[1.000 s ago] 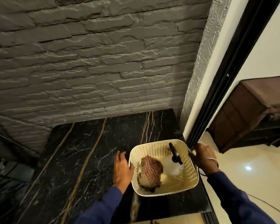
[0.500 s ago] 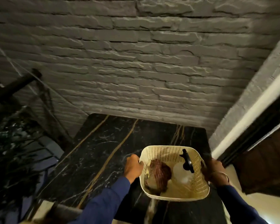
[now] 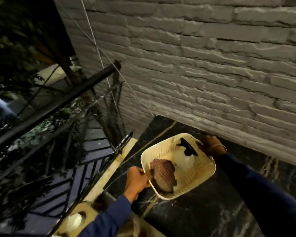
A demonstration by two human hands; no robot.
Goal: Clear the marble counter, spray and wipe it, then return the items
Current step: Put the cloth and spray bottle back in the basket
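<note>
Two hands hold one cream perforated basket [image 3: 201, 170] by opposite sides: the left hand [image 3: 137, 181] is fisted over the near-left rim, and the right hand [image 3: 211, 147] curls over the far-right rim, with both dark blue sleeves reaching in from below. In the basket lie one checked cloth [image 3: 162, 175] and one spray bottle [image 3: 184, 160], its black trigger head pointing towards the far rim. The basket is over the left part of the black marble worktop [image 3: 203, 211]; whether it rests there I cannot tell. The worktop's left edge meets a pale ledge [image 3: 109, 171] and a black railing [image 3: 50, 108], and a grey brick wall [image 3: 195, 65] closes the back. Bare marble lies open to the right and near side.
</note>
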